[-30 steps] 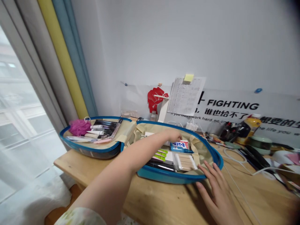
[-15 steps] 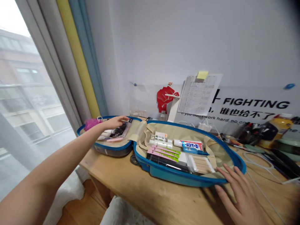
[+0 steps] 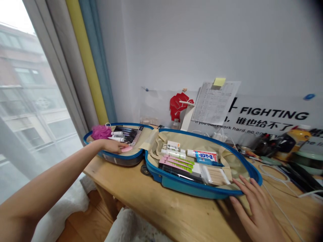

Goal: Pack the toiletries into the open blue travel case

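A small blue hard-shell suitcase (image 3: 191, 190) lies open on the desk, both halves facing up. My left hand (image 3: 113, 146) reaches into the left half, its fingers closed round the near end of a flat pink item (image 3: 127, 149). Behind it are white tubes (image 3: 117, 138), dark pens or sticks and a magenta bath puff (image 3: 101, 132). My right hand (image 3: 254, 205) rests with spread fingers on the near right rim. Close by are a pack of cotton swabs (image 3: 217, 176), pink-and-green sachets (image 3: 178, 162), a toothpaste tube (image 3: 204, 155) and a blue tube (image 3: 208, 162).
The wooden desk (image 3: 176, 211) ends along the near side. On the right lie a white cable (image 3: 275, 169), a yellow bottle (image 3: 294, 143) and pens. Behind the case stand a small clear bottle (image 3: 176, 124) and a paper sheet (image 3: 215, 102). Curtains (image 3: 93, 60) hang at the left.
My left hand has moved nearer and lower, from the far packet in the left half to the pink item, uncovering the dark sticks. My right hand stays on the rim.
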`<state>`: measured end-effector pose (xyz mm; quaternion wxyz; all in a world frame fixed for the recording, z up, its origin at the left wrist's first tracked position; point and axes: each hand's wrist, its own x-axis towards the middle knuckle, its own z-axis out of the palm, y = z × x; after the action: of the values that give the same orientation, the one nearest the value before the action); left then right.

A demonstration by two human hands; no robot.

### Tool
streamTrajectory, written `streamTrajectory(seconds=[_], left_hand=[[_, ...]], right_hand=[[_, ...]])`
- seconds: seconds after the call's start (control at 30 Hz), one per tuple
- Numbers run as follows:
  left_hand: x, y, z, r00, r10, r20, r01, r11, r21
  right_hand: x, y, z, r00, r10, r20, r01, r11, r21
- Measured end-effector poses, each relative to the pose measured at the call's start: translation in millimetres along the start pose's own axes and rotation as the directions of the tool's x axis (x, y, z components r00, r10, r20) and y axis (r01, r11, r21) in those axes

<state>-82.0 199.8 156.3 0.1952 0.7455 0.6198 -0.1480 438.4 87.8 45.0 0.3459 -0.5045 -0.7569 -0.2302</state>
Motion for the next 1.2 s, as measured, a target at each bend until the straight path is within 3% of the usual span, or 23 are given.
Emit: streamTrajectory(seconds=[0.23,0.37,0.53,0.63,0.77,0.93,0.97,1.07,1.2], left_hand=[[-12,-28,1.5,1.000,0.026,0.004,-0.025,0.992,-0.126],[-8,-31,6.4,0.999,0.046,-0.019,-0.047,0.997,-0.063],[-4,-22,10.9,0.982,0.102,-0.162,-0.108,0.994,-0.030],[-12,-9,2.5,0.936,0.037,-0.351,-0.057,0.997,-0.049],[-37,32,-16.5,0.808,0.025,-0.589,-0.061,0.997,-0.041],[-52,122,-19.4,0.725,0.229,-0.650,-0.112,0.970,0.218],[-49,141,-15.3,0.720,0.269,-0.640,-0.094,0.951,0.293],[-33,193,2.4,0.775,0.307,-0.552,-0.040,0.896,0.442],[-11,234,20.2,0.832,0.331,-0.445,-0.103,0.881,0.462]], right_hand=[[2,-2,-2,1.000,-0.016,-0.007,0.016,1.000,-0.013],[1,-1,-1,1.000,-0.016,-0.012,0.016,1.000,-0.010],[0,-1,-1,1.000,-0.004,-0.013,0.004,1.000,-0.012],[0,-1,-1,1.000,-0.002,-0.006,0.002,1.000,-0.003],[0,0,-1,1.000,0.012,-0.016,-0.012,1.000,0.019],[0,-1,-1,1.000,0.020,-0.011,-0.020,1.000,0.014],[0,-2,-1,1.000,0.019,-0.012,-0.018,1.000,0.014],[0,-2,-1,1.000,0.026,-0.010,-0.026,1.000,0.016],[-1,-2,-2,0.999,0.038,0.006,-0.038,0.999,0.007]])
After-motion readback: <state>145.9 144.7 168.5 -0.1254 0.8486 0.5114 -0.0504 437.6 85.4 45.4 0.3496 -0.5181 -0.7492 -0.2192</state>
